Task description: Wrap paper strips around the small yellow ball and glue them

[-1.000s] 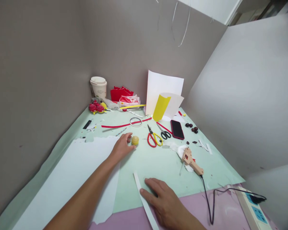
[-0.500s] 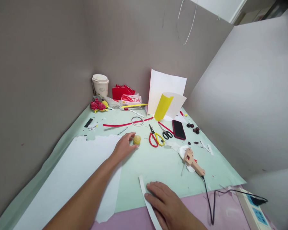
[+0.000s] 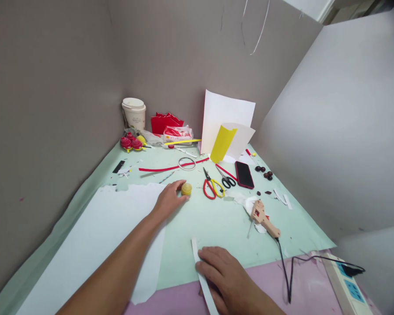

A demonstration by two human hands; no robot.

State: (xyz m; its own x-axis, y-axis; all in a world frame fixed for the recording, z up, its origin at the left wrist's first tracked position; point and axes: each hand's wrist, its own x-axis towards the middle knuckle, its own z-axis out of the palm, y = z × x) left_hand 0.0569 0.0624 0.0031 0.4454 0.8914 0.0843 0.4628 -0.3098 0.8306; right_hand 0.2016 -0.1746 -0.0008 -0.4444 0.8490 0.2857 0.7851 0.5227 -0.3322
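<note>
My left hand (image 3: 171, 199) reaches to the middle of the table, its thumb and fingers curved around the sides of a small round yellow coil (image 3: 186, 189). The coil looks like rolled paper or tape and rests on the green sheet (image 3: 180, 227). Nearer to me, my right hand (image 3: 221, 275) holds a long white paper strip (image 3: 195, 251), fingers over it and the thumb partly hidden below. The strip's far end sticks out past my fingers. Under my left forearm lies a large white paper (image 3: 118, 218) with a ragged far edge.
Beyond my hands are red-and-yellow-handled pliers (image 3: 210, 186), scissors (image 3: 228, 180), a phone (image 3: 244, 175) and a ring of tape (image 3: 187, 163). At right lies a glue gun (image 3: 264, 221), its cord running to a power strip (image 3: 348, 280). A lidded cup (image 3: 134, 113) stands behind.
The view has shifted slightly. My right fingers have moved a little over the white strip, and a thumb tip now shows at its left edge. My left hand stays at the yellow coil.
</note>
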